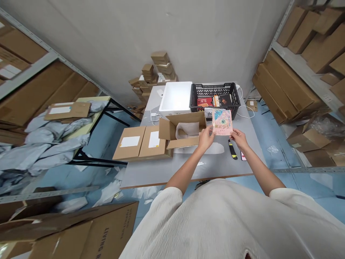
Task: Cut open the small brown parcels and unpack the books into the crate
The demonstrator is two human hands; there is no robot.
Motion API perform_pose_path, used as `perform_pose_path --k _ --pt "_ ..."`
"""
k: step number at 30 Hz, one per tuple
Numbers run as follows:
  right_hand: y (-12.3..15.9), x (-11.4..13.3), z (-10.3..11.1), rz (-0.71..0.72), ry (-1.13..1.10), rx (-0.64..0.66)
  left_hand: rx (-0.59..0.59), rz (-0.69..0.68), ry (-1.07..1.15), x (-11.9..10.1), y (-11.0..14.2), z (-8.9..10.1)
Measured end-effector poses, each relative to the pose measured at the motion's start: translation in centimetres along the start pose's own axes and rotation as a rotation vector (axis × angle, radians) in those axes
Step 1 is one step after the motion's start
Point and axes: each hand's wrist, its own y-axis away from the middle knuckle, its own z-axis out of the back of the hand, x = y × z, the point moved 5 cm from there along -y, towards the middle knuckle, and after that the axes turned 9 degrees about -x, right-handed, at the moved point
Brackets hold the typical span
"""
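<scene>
A pink and blue book (222, 122) is held up in front of me by its lower corners. My left hand (206, 138) is closed on its left corner, and my right hand (239, 139) pinches the right one. Just left of the book stands an open cardboard box (183, 144) with whitish wrapping (188, 130) inside. Behind the book is a black plastic crate (215, 88) with several books, among them a red one (204, 102) and a dark one (222, 100). A black and yellow box cutter (232, 151) lies on the table below my right hand.
Two closed cartons (130, 142) with white labels sit left of the open box. A white tray (161, 108) stands beside the crate. A phone (243, 156) lies near my right forearm. Grey parcels (54, 144) fill a side table; shelves of cartons (283, 86) flank both sides.
</scene>
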Motion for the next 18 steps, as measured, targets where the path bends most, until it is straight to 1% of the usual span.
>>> perform_pose_path --k 3,6,8,12,14,16,18 --pt "-1.6 1.1 -2.4 0.025 -0.015 -0.021 0.032 -0.094 -0.124 -1.0 -2.5 1.5" --pt "-3.8 2.1 -5.5 0.052 -0.036 -0.034 0.045 -0.202 -0.247 -1.6 -5.7 3.0" --pt "-5.6 2.8 -7.7 0.063 -0.043 -0.043 0.042 -0.239 -0.301 -1.8 -8.1 3.9" --pt "-9.4 3.8 -11.9 0.051 -0.108 -0.036 0.042 -0.243 -0.36 -1.7 -13.0 4.9" --pt "-10.8 3.8 -13.6 0.027 -0.182 -0.034 0.021 -0.23 -0.382 -1.4 -14.7 5.2" --pt "-11.6 3.2 -14.7 -0.012 -0.219 -0.042 0.005 -0.217 -0.396 -0.7 -15.7 5.5" --pt "-11.8 2.0 -15.3 -0.049 -0.211 -0.037 0.017 -0.204 -0.406 0.3 -15.9 5.8"
